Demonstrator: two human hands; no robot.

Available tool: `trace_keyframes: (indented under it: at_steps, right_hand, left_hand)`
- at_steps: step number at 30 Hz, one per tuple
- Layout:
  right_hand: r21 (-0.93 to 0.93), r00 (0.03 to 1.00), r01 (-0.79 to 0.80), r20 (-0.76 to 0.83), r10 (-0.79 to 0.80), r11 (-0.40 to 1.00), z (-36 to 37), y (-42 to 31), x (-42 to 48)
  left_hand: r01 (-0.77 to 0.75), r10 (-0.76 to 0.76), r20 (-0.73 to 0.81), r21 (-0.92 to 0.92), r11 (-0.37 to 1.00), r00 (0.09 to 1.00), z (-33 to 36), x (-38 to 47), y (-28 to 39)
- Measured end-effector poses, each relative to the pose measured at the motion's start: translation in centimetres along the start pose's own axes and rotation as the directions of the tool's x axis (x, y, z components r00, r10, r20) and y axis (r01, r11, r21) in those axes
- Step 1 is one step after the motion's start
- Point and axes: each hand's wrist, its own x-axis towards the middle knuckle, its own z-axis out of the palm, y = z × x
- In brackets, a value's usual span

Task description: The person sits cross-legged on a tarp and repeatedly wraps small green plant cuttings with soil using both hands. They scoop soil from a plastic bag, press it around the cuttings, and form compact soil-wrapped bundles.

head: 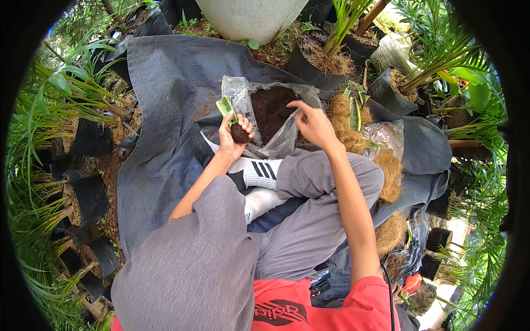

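Note:
My left hand point(234, 138) is closed around a ball of dark soil point(239, 134), from which a short green leaf cutting with yellow edges point(225, 106) sticks up. Over the right edge of an open clear plastic bag point(280, 142) hangs my right hand point(312, 124), its fingers bent and apart, holding nothing that I can see. Dark soil point(269, 111) lies in the bag. Right of that hand are several fibre-wrapped balls point(343, 120), with a similar variegated leaf point(355, 113) among them.
A dark ground sheet point(153, 103) lies under my crossed legs. A clear bag point(387, 136) and brown fibre point(389, 176) are at my right knee. A large pale pot point(252, 18) stands ahead. Potted palms in black grow bags point(91, 196) line both sides.

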Motion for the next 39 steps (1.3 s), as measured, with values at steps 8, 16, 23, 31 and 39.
trace_keyframes:
  at_steps: [8, 16, 23, 31, 39]
  right_hand:
    - [-0.037, 0.948, 0.114, 0.304, -0.097, 0.993, 1.3, -0.3, -1.0]
    - [-0.115, 0.987, 0.127, 0.115, -0.114, 0.985, 0.3, -5.7, -1.3]
    - [-0.186, 0.971, 0.206, 0.158, -0.178, 0.961, 11.2, -7.7, -0.3]
    - [-0.023, 0.956, 0.293, 0.027, -0.292, 0.956, 13.0, -6.4, -0.8]
    - [0.055, 0.973, 0.227, 0.039, -0.229, 0.972, 10.6, -7.1, -2.4]
  left_hand:
    - [-0.076, 0.082, 0.060, -0.094, 0.993, 0.995, 1.5, -0.4, 2.1]
    - [-0.212, 0.224, 0.082, -0.132, 0.968, 0.971, 3.3, -0.8, 6.9]
    - [-0.219, 0.252, 0.141, -0.214, 0.952, 0.958, 4.3, -0.9, 7.6]
    - [-0.233, 0.269, 0.115, -0.255, 0.939, 0.956, 4.1, -1.2, 8.3]
    - [-0.232, 0.265, 0.105, -0.255, 0.939, 0.958, 5.0, -1.1, 8.2]
